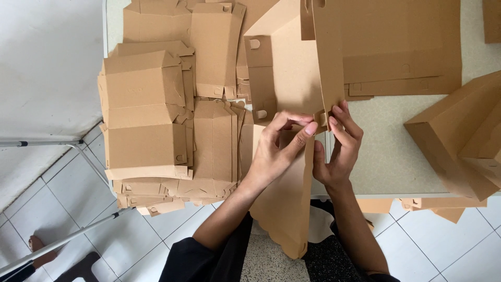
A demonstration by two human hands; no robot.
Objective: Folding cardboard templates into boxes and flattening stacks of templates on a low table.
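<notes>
My left hand (279,151) and my right hand (336,149) meet at the corner of a brown cardboard box blank (287,78) that lies across the table's near edge. Both pinch a small corner tab where an upright side flap (329,57) joins the blank. Its scalloped lower flap (284,214) hangs down over my lap. My left thumb and forefinger press the fold from the left, and my right fingers hold the flap's bottom corner.
A thick stack of flat cardboard blanks (156,115) covers the table's left side. A folded-up box (462,138) sits at the right, more flat cardboard (402,47) at the back. The speckled table (389,156) shows between. A metal stand's legs (57,143) cross the tiled floor.
</notes>
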